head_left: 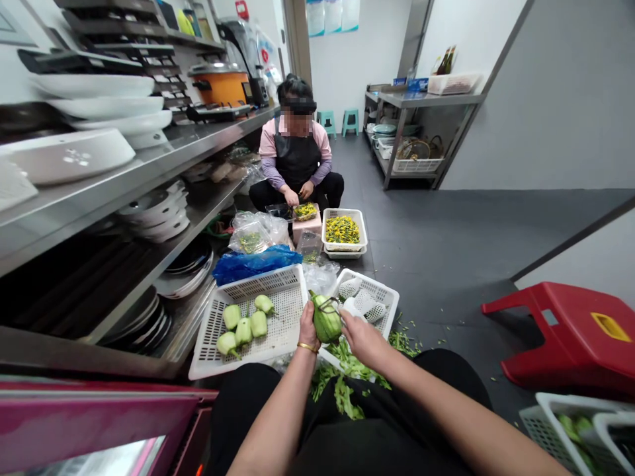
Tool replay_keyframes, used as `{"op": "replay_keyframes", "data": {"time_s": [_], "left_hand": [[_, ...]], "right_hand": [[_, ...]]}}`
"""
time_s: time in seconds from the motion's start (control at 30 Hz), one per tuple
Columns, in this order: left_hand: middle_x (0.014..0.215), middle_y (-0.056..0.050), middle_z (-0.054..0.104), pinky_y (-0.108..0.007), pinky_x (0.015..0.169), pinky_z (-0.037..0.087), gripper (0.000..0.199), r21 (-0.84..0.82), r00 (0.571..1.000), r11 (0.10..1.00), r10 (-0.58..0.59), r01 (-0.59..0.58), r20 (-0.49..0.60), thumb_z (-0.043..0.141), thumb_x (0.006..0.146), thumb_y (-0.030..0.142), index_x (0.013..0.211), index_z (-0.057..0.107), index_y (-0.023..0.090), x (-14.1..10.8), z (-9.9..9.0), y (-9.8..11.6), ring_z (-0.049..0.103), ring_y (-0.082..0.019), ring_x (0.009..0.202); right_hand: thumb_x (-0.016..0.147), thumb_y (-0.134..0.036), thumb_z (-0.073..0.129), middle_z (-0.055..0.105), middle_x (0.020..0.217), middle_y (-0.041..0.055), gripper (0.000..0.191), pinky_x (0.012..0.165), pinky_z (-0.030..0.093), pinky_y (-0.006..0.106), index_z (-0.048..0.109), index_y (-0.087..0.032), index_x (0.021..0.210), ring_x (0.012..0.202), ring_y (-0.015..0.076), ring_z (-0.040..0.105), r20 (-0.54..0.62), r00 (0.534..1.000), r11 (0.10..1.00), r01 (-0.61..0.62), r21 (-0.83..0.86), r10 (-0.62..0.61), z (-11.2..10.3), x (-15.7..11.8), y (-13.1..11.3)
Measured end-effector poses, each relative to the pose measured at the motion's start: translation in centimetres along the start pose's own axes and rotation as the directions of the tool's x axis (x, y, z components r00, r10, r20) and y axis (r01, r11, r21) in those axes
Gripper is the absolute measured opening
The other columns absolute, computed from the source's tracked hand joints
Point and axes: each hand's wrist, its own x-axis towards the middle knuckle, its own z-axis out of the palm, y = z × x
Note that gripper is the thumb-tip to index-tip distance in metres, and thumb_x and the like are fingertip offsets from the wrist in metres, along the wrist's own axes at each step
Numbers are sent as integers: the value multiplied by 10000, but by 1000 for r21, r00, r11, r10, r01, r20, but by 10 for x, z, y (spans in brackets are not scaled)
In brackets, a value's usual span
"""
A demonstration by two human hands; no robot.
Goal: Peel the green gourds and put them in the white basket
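Note:
My left hand (pixel 308 327), with a gold bangle at the wrist, is wrapped around a round green eggplant (pixel 327 326) held above my lap. Its skin shows darker and paler green stripes. In my right hand (pixel 364 338) is a peeler (pixel 329 304), its dark head against the upper part of the eggplant; my fingers hide most of the handle. Several pale, peeled eggplants (pixel 243 330) lie in the white basket (pixel 201 350) to the left. Green peelings (pixel 350 370) are heaped beneath my hands, some on my dark apron.
Another white basket (pixel 391 301) holds white mesh sleeves. Across from me a co-worker (pixel 297 152) handles yellow flowers beside a basket of them (pixel 342 230). Steel shelves (pixel 149 165) with dishes line the left. A red stool (pixel 570 330) and basket (pixel 546 423) are at right.

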Motion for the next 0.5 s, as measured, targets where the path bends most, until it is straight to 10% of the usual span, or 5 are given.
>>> {"op": "replay_keyframes", "data": {"time_s": [0.1, 0.27, 0.5], "left_hand": [[671, 25, 625, -252, 681, 484, 334, 39, 990, 991, 128, -126, -53, 734, 632, 420, 801, 597, 167, 3, 1, 2, 608, -132, 636], [703, -61, 654, -359, 725, 505, 479, -154, 990, 981, -130, 121, -47, 626, 665, 595, 828, 623, 144, 4, -2, 5, 645, -229, 766], [769, -117, 681, -405, 759, 509, 457, -82, 919, 915, -393, 395, 36, 634, 689, 538, 864, 634, 115, -10, -10, -9, 656, -267, 809]], "right_hand": [[898, -194, 329, 610, 1124, 185, 463, 807, 460, 349, 375, -131, 1355, 977, 273, 619, 73, 997, 999, -4, -35, 7, 25, -42, 21], [866, -202, 369, 679, 998, 116, 432, 759, 471, 282, 481, -202, 1283, 885, 227, 657, 190, 979, 998, -69, -15, 71, 39, -99, 75], [865, -224, 391, 639, 1154, 143, 399, 877, 441, 350, 501, -147, 1240, 1069, 251, 592, 0, 1000, 984, -9, 178, 9, -17, -21, 56]]}}
